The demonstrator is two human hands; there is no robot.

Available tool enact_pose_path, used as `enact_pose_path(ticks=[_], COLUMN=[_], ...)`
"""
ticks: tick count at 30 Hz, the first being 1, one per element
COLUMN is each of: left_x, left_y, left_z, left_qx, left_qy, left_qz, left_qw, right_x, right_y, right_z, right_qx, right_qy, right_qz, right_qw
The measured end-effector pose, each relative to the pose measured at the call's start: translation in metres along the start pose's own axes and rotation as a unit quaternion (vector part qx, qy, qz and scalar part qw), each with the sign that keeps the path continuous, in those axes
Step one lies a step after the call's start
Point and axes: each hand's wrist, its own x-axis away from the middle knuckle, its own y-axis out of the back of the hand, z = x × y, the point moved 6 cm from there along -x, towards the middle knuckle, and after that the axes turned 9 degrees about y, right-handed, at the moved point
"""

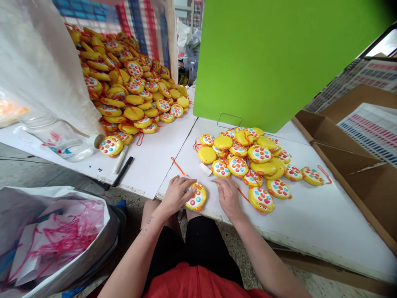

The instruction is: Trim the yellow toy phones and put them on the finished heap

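My left hand [178,193] grips the left side of a yellow, duck-faced toy [197,199] with coloured round dots on a white front. The toy lies face up at the table's near edge, and an orange cord [178,166] stretches from behind it. My right hand [228,198] rests on the table just to the right of this toy, apart from it, fingers loosely bent with nothing seen in them. Beyond its fingertips is a small white block [205,169]. Close by on the right lies another duck-faced toy [261,200], at the front of a heap of similar toys [238,149].
A large pile of the toys [130,95] spills from a bag at the back left. Nearer are a clear jar [58,138], a white pen [120,159] and a black marker [123,171]. A green board [263,58] stands behind; cardboard boxes [350,165] sit right.
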Motion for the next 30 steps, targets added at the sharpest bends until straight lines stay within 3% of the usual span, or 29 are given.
enact_pose_path(ticks=[2,4,7,9,12,17,21,25,28,30], left_x=[0.001,0.002,0.008,0.012,0.018,0.026,0.033,0.038,0.041,0.043], left_y=[0.003,0.007,0.011,0.009,0.002,-0.011,-0.01,-0.004,-0.002,-0.002], left_z=[0.004,0.006,0.003,-0.006,-0.021,-0.029,-0.029,-0.031,-0.034,-0.033], left_qx=[0.043,0.097,0.182,0.227,0.297,0.442,0.516,0.511,0.462,0.412], left_qy=[0.021,0.056,0.094,0.092,0.076,0.124,0.158,0.138,0.105,0.094], left_qz=[-0.015,-0.049,-0.115,-0.131,-0.104,-0.007,-0.001,0.003,0.025,0.01], left_qw=[0.999,0.992,0.972,0.961,0.946,0.888,0.842,0.848,0.88,0.906], right_x=[-0.001,-0.001,0.002,0.005,0.007,0.004,0.003,0.006,0.007,0.007], right_y=[0.008,0.009,-0.006,-0.021,-0.028,-0.015,-0.011,-0.015,-0.017,-0.017], right_z=[-0.002,0.001,0.009,0.017,0.029,0.04,0.049,0.05,0.052,0.056], right_qx=[0.034,0.01,-0.165,-0.312,-0.409,-0.44,-0.476,-0.48,-0.498,-0.508], right_qy=[-0.039,-0.063,-0.125,-0.172,-0.21,-0.212,-0.195,-0.217,-0.226,-0.224], right_qz=[-0.062,-0.082,-0.031,0.017,0.044,0.054,0.114,0.119,0.112,0.114], right_qw=[0.997,0.995,0.978,0.934,0.887,0.871,0.85,0.842,0.83,0.824])
